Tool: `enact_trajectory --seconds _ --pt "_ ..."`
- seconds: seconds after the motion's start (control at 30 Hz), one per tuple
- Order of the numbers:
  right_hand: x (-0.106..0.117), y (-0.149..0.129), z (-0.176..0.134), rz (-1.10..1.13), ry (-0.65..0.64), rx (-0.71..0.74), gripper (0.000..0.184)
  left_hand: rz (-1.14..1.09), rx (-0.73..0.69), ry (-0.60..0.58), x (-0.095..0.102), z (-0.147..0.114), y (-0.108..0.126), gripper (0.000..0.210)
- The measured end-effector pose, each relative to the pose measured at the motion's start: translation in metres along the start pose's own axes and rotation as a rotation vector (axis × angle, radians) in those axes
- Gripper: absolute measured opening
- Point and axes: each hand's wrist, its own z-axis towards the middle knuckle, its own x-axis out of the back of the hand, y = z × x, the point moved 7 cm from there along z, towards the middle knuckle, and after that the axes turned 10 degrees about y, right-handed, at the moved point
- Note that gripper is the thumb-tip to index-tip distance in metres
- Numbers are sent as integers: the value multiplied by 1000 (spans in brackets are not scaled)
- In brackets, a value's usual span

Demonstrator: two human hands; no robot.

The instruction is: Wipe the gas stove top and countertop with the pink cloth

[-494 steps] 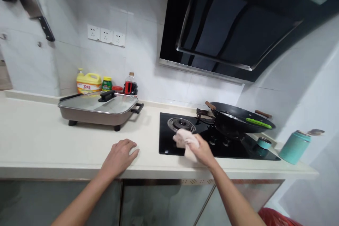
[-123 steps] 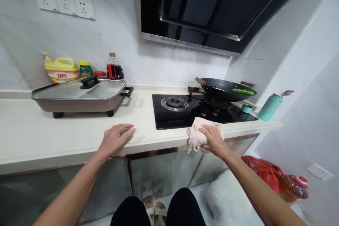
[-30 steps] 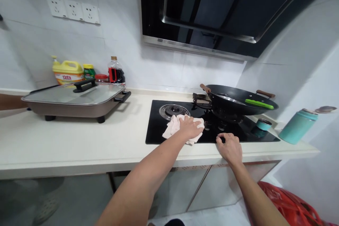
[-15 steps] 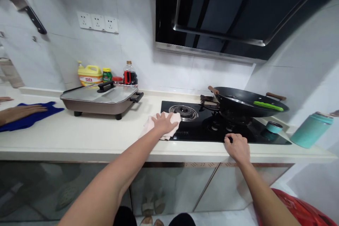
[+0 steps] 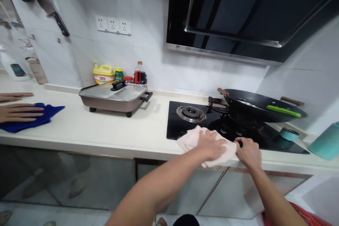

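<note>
A pale pink cloth (image 5: 188,140) lies over the front edge of the black glass cooktop (image 5: 173,127), its near corner hanging past the counter edge. My left hand (image 5: 212,144) rests flat on the cloth with fingers stretched out to the right. Just right of the cloth, my right hand (image 5: 249,151) has curled fingers at the cooktop's front edge. Whether anything is inside those fingers is hidden. Behind my hands are the round left burner (image 5: 191,113) and a black wok (image 5: 254,100) with wooden handles and a bright green strip (image 5: 284,111) on its rim.
A lidded electric pan (image 5: 108,103) stands left of the cooktop, with bottles (image 5: 103,74) behind it. Farther left, another person's hand (image 5: 21,112) lies on a blue cloth (image 5: 49,113). A teal lid (image 5: 289,134) and teal container (image 5: 326,142) sit right. The range hood (image 5: 225,10) overhangs.
My left hand has moved the pink cloth right and toward me, from the cooktop's left corner to near my right hand. The view has shifted left, and a second hand of the other person shows.
</note>
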Motion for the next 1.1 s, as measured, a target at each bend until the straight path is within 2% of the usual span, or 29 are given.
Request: enact_trajectory --seconds 0.07,0.17,0.3,0.4,0.57,0.7,0.8,0.87,1.0,1.1 --pt "-3 5 1 7 -11 10 49 -30 -29 4 -9 5 24 53" --pt "-4 8 2 10 -7 14 49 -72 27 16 -4 9 24 60" --pt "-3 6 2 10 4 18 49 -64 185 51 20 1 -21 73" --pt "-4 5 2 11 -8 9 47 -18 220 92 39 -21 -60 71" --pt "-6 6 3 10 -4 11 47 32 181 130 76 -83 -122 59" --pt "-4 5 2 27 5 9 48 16 317 157 119 -150 -193 61" --pt "-3 6 1 44 12 -16 47 124 402 202 152 -207 -242 64" --pt "-3 7 1 50 12 -28 46 245 455 193 167 -244 -267 66" --pt "-4 8 1 44 4 -38 46 462 551 162 181 -304 -292 76" --pt "-4 8 1 33 -11 -43 48 529 566 159 183 -326 -295 82"
